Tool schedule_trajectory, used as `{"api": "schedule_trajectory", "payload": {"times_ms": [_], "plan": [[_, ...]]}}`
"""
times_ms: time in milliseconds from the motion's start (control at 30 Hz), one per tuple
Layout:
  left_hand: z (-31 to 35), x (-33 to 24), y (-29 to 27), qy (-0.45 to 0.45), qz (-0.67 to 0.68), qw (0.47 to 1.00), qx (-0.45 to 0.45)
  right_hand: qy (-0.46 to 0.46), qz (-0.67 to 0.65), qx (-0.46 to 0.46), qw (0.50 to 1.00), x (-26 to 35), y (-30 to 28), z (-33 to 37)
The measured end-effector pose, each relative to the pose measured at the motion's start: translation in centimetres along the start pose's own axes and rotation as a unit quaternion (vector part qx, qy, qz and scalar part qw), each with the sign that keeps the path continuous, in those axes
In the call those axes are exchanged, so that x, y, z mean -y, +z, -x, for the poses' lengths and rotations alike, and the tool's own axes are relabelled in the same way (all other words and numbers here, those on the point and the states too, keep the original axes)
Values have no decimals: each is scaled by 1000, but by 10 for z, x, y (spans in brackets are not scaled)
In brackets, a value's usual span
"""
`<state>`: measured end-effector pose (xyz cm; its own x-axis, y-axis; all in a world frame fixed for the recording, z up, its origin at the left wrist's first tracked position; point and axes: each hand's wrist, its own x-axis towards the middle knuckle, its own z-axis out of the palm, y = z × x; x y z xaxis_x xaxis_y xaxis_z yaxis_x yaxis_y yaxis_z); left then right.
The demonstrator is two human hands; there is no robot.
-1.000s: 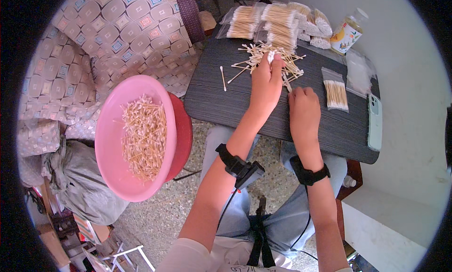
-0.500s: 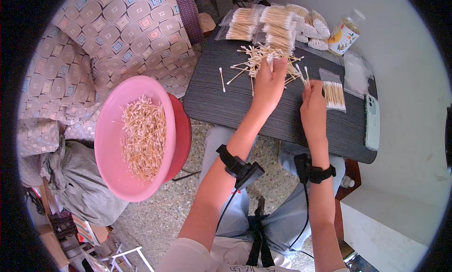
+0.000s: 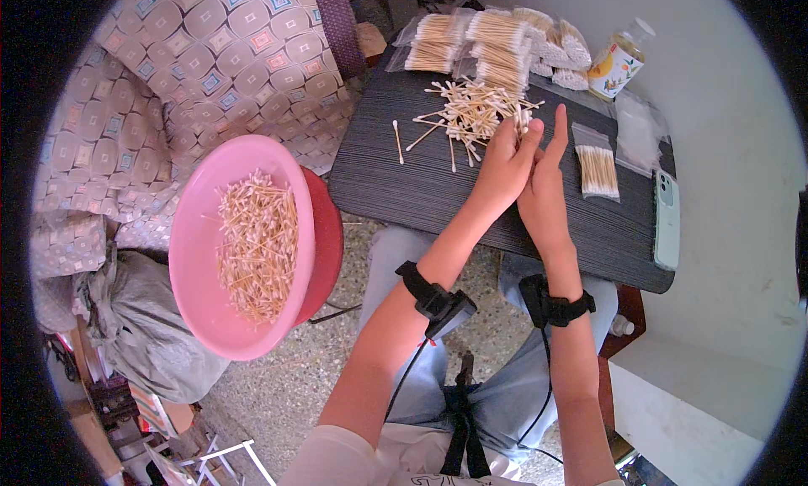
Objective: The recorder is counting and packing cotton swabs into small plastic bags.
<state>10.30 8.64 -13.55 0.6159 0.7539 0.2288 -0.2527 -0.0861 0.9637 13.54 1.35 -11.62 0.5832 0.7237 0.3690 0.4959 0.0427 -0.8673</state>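
My left hand (image 3: 500, 168) and my right hand (image 3: 545, 191) meet at the near right edge of a loose pile of cotton swabs (image 3: 473, 107) on a dark table. A small bunch of swabs (image 3: 523, 121) shows its white tips between them. The thumb and fingers of my left hand are closed on this bunch. My right hand presses against it from the right, its index finger stretched up and its other fingers partly hidden. Just right of the hands lies a small clear bag filled with cotton swabs (image 3: 598, 170).
Filled swab bags (image 3: 497, 44) are stacked at the table's (image 3: 404, 183) far side, beside a bottle (image 3: 619, 61). Clear empty bags (image 3: 637, 132) and a pale phone (image 3: 666, 221) lie along the right edge. A pink basin (image 3: 198, 292) of swabs stands left, near a patterned sofa (image 3: 227, 65).
My left hand has moved right from the middle of the pile to my right hand. My right hand has shifted slightly left, its index finger now extended; the swabs that stuck up from it no longer do.
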Motion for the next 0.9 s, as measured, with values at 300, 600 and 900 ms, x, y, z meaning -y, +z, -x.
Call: {"api": "schedule_trajectory", "payload": {"times_ms": [300, 600, 900], "plan": [[7, -19, -3, 11, 121, 990, -76, 166, -407, -40, 897, 3, 0, -2], [11, -14, 15, 229, -147, 961, 44, 201, -668, 11, 717, 7, -21, -7], [10, -21, -7, 256, -296, 915, 103, 171, -594, 101, 779, -6, -26, -2]]}}
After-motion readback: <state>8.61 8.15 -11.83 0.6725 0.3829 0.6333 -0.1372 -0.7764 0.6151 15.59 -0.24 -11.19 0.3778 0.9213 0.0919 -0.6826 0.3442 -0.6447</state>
